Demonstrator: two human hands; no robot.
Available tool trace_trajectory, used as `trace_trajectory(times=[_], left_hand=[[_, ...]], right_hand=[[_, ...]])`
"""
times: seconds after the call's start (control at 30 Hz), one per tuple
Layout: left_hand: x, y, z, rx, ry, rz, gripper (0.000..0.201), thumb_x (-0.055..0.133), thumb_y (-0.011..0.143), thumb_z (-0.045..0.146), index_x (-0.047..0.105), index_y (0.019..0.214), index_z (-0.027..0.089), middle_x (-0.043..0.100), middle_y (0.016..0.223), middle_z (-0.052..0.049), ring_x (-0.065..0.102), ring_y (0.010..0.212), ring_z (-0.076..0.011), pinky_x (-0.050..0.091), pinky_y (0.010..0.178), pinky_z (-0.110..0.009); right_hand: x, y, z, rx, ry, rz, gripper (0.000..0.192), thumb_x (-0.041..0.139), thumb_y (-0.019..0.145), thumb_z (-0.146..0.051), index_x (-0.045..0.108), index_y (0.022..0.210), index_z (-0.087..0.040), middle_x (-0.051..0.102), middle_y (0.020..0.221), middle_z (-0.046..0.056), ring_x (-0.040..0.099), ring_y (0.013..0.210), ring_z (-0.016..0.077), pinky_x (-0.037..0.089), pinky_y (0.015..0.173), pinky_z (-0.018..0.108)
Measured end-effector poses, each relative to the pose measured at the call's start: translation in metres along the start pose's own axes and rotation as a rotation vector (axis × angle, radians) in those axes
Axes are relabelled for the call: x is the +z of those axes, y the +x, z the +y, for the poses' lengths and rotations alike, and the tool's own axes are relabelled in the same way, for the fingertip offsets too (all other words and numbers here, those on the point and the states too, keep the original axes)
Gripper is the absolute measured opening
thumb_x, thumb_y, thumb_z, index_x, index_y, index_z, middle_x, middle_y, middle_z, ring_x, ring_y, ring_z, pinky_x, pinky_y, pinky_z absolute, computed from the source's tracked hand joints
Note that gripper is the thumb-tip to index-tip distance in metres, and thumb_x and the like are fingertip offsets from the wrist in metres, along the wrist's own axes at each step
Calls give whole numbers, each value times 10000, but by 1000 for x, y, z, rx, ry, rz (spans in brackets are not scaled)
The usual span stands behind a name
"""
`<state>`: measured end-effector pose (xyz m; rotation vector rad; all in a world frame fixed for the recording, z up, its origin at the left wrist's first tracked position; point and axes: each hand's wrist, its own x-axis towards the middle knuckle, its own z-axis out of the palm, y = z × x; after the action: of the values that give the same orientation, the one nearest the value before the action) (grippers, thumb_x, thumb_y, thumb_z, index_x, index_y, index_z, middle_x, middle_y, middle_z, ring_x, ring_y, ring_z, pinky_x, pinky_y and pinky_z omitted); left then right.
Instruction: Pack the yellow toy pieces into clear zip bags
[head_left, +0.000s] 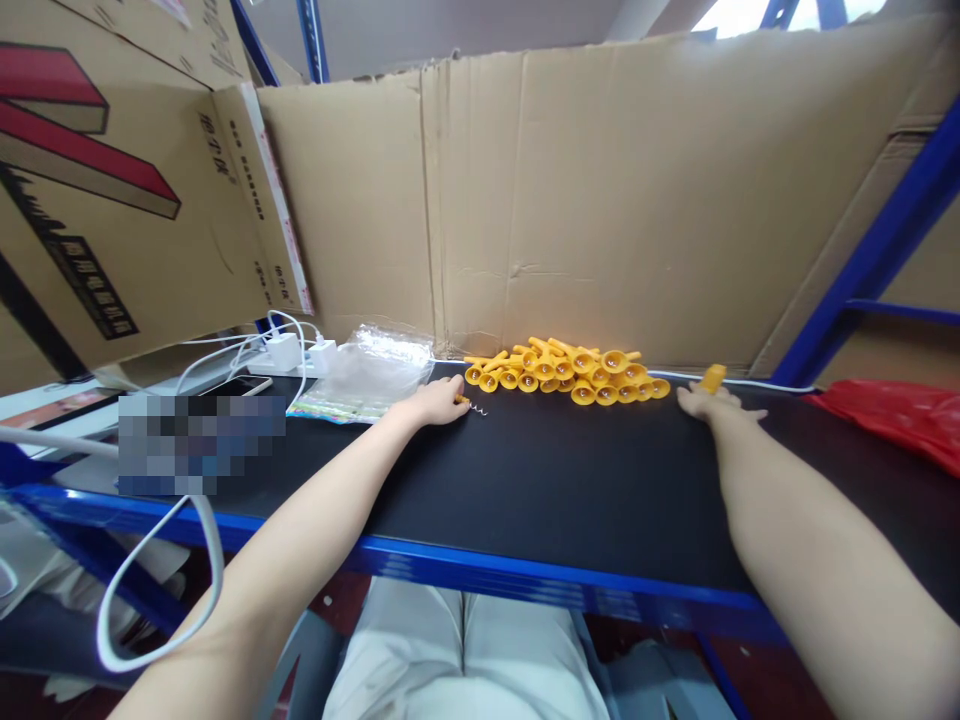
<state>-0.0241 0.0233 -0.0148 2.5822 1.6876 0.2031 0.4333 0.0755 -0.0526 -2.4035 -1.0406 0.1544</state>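
Note:
My left hand (441, 401) is closed on a corkscrew with a bare metal spiral (478, 409) that points right, just above the black tabletop. Only a bit of its yellow end shows by the fingertips. On the right, my right hand (701, 402) grips a yellow plastic piece (714, 377) that sticks up past the fingers, one finger stretched out to the side. The part inside that hand is hidden. Between both hands, against the cardboard, lies a stacked pile of yellow cone-mouthed corkscrews (559, 372), their open ends towards me with metal showing inside.
Clear plastic bags (367, 365) lie left of the pile. White chargers (283, 352) with cables stand further left, and a white cable loop (105, 640) hangs over the blue table edge (525, 575). A red plastic bag (900, 415) is at right. Cardboard (600, 200) walls the back.

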Motion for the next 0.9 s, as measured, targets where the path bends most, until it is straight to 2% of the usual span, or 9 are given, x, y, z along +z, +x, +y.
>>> trace_trajectory(times=[0.3,0.43,0.57,0.67,0.8,0.9], left_hand=[[-1,1,-1,7,14,15,322,447,764,440,492,961,189,557,1003,-93,557,901,-216,429,778,-325],[-1,1,0,2,44,11,373,440,761,488,527,972,194,544,1020,-100,550,912,-230,425,783,-337],[-2,1,1,-5,63,-3,512,418,729,609,564,1004,203,547,1036,-108,540,943,-259,418,790,-345],[-3,0,-1,12,57,-32,658,388,679,708,559,1068,205,563,1033,-118,540,943,-274,416,775,-335],[-4,0,-4,34,43,-46,763,375,610,785,577,1050,195,571,1053,-126,558,908,-266,416,751,-314],[-5,-1,-3,19,12,-50,786,402,571,802,576,1027,185,586,1050,-123,576,869,-248,419,711,-291]], right_hand=[[-8,-27,11,-37,88,-14,354,560,725,-319,590,1061,-211,368,1298,213,251,1247,361,80,919,622],[-9,-37,11,-56,40,-13,390,537,748,-325,567,1120,-214,361,1292,224,265,1232,377,119,904,626],[-9,-40,10,-72,-113,-40,506,429,802,-401,443,1272,-214,320,1310,238,275,1226,383,138,924,600],[-10,-39,11,-94,-142,-60,524,353,823,-447,393,1305,-244,292,1338,211,259,1240,372,147,940,587],[-12,-40,10,-117,-116,-82,452,390,817,-396,466,1229,-225,305,1330,216,242,1255,363,182,923,594],[-20,-48,3,-119,-96,-6,383,492,770,-351,518,1116,-188,355,1253,246,329,1193,380,225,892,588]])
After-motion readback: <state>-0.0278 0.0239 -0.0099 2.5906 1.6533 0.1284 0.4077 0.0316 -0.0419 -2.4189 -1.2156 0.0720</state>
